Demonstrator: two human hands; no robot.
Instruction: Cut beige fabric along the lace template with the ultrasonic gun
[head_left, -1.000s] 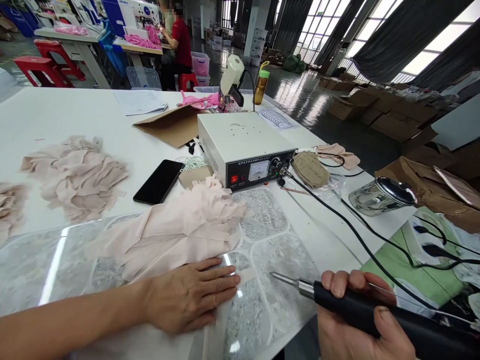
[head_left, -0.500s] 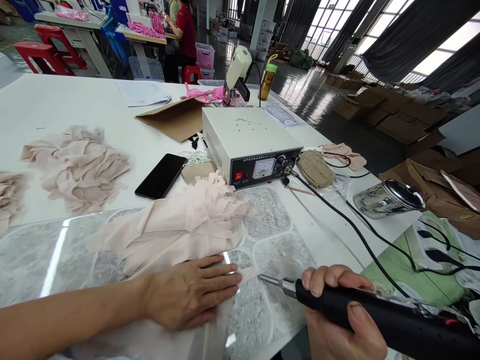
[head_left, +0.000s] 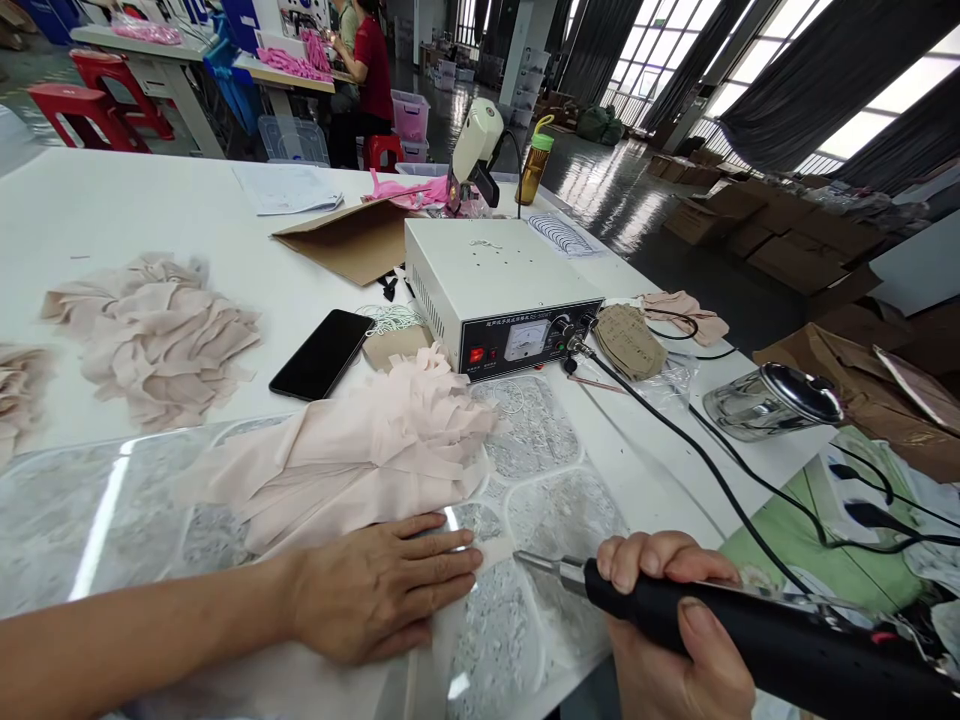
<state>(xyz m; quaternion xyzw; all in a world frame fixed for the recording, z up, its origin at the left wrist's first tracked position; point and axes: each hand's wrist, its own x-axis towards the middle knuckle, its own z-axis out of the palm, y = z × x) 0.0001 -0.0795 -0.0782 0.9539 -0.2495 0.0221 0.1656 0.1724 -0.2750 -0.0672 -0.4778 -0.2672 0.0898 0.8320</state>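
Observation:
My left hand (head_left: 390,585) lies flat, palm down and fingers stretched out, pressing a thin pale strip of fabric (head_left: 496,549) onto the patterned clear mat (head_left: 559,515). In my right hand (head_left: 675,610) is a black handheld ultrasonic welder (head_left: 757,635) with a metal tip and a cable. Its tip (head_left: 536,562) points left and is at the free end of the strip; whether it touches, I cannot tell. Just beyond my left hand lies a heap of pale pink fabric pieces (head_left: 367,450). Sheer cloth also shows below my left forearm.
A white control box (head_left: 502,270) with a lit red switch stands behind the fabric. Around it are a black phone (head_left: 321,354), cardboard (head_left: 349,245), a metal-lidded jar (head_left: 772,400) and a bottle (head_left: 534,168). Black cables cross the right side. Another beige fabric pile (head_left: 157,340) lies left.
My right hand has moved the welder left, bringing its tip from clear of the strip to the strip's end. My left hand stays in place on the fabric.

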